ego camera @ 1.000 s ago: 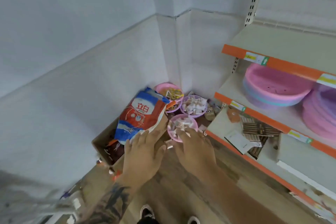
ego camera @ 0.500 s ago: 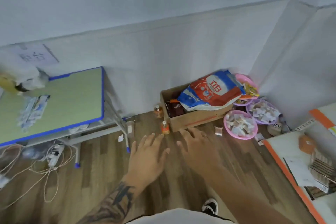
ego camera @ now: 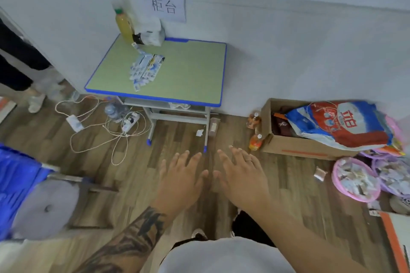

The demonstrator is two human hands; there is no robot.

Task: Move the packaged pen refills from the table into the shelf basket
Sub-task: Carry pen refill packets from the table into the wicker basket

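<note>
Now we hold our left hand (ego camera: 179,180) and right hand (ego camera: 241,178) out flat, fingers spread, both empty; the packaged pen refills (ego camera: 145,68) lie on the tabletop (ego camera: 188,73) well beyond them.

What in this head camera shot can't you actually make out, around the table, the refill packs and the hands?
- Packaged pen refills, head view: too small and blurred to count or read.
- Shelf basket: not in view; only a shelf corner shows, cut by the right edge.
- White package behind the bottle on the table: motion blur hides its label.
- Left hand and right hand: palms face away.
</note>
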